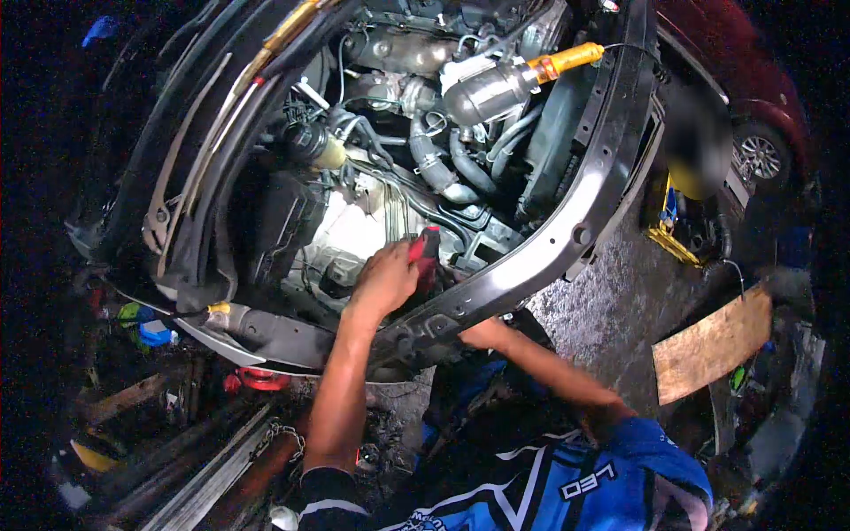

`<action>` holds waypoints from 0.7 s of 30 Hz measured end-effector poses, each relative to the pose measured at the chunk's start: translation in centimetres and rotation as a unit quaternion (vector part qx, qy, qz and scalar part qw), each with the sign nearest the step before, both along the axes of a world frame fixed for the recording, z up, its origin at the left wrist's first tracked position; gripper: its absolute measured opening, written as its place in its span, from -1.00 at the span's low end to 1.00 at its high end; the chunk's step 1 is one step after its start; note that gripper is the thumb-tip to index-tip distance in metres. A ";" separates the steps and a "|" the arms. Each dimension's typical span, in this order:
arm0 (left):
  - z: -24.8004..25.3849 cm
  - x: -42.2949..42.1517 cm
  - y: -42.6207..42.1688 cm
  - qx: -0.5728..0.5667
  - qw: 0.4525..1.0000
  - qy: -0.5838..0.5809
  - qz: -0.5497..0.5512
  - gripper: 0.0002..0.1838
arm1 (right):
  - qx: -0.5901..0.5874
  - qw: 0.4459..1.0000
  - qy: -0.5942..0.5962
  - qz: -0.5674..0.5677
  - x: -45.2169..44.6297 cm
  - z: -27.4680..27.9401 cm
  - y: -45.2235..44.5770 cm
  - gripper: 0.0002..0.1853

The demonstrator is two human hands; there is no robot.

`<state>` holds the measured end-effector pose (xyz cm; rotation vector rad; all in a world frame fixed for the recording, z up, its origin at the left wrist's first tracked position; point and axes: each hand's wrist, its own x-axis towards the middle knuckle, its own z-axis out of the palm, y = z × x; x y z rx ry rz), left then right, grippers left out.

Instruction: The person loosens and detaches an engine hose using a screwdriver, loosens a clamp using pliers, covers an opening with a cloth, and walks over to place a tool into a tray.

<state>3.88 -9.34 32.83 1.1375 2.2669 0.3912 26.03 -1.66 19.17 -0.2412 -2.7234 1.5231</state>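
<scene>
My left hand point(385, 281) reaches into the front corner of an open engine bay, its fingers wrapped round a red-and-black tool point(424, 248). Only the tool's upper part shows, so I cannot make out its exact kind. My right hand point(483, 334) is at the outer side of the dark metal front frame point(531, 263), low down. Its fingers are hidden behind the frame. Beyond my left hand lie a pale inner body panel point(354, 217) and several pipes.
A work lamp point(482, 96) with an orange handle lies over the engine, its cord running right. Grey hoses point(431, 168) curve below it. On the floor at right are a yellow crate point(664, 226) and a wooden board point(713, 345). A red car point(753, 62) stands behind.
</scene>
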 end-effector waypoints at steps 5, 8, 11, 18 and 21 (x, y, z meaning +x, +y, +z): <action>-0.3 -0.5 1.5 -0.096 0.993 -0.066 -0.020 -0.65 | -0.159 0.982 0.008 -0.103 -1.2 0.7 0.7 -0.34; 0.0 -1.0 3.2 -0.136 0.984 -0.117 -0.026 -0.56 | -0.463 0.856 0.104 -0.206 -5.7 -0.9 1.5 -0.19; -0.6 -1.7 4.6 -0.117 0.977 -0.179 -0.020 -0.49 | -0.444 0.867 0.154 -0.168 -9.5 -2.0 2.8 -0.21; 1.6 -2.8 6.9 0.009 0.998 -0.012 0.063 -0.51 | -0.392 0.784 0.083 -0.474 -17.0 -10.8 2.3 -0.39; 4.8 -5.3 6.2 0.059 0.976 0.211 0.005 -0.66 | -0.401 0.694 -0.064 -0.595 -17.8 -12.6 4.2 -0.56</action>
